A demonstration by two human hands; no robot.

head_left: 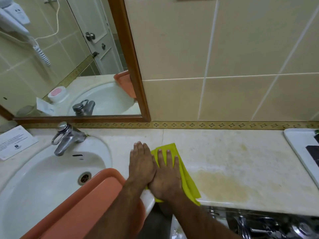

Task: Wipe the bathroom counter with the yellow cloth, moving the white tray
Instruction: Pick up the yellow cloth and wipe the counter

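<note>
**Both palms down on the cloth, stain next, tray waiting**

I have both hands flat on the counter (224, 149), side by side and touching at the thumb edges. My right hand (166, 176) lies spread on the yellow cloth (185, 178), fingers straight, pinning it by pressure, not gripping it. My left hand (141, 166) rests partly on the cloth's left edge and partly on bare counter, also flat and holding nothing. I judge the doubled palms are there to put weight into the wipe.

The cloth sits between the sink (51, 169) and a tan stain (222, 185) just to its right, so I read the stain as the next patch to cover. The white tray (296, 144) stands well apart at the far right, against the wall, still on surface that has not been wiped. It would have to shift before that end can be reached.

An orange basin (96, 192) rests tilted over the sink's near rim, under my left forearm, presumably parked out of the way.

The tray is cut off by the frame edge; something dark lies on it that I cannot identify. The cloth's middle is hidden under my hands. The shiny things below the counter edge are too blurred to name, and the card (15, 144) by the tap (67, 137) is unreadable.
</note>
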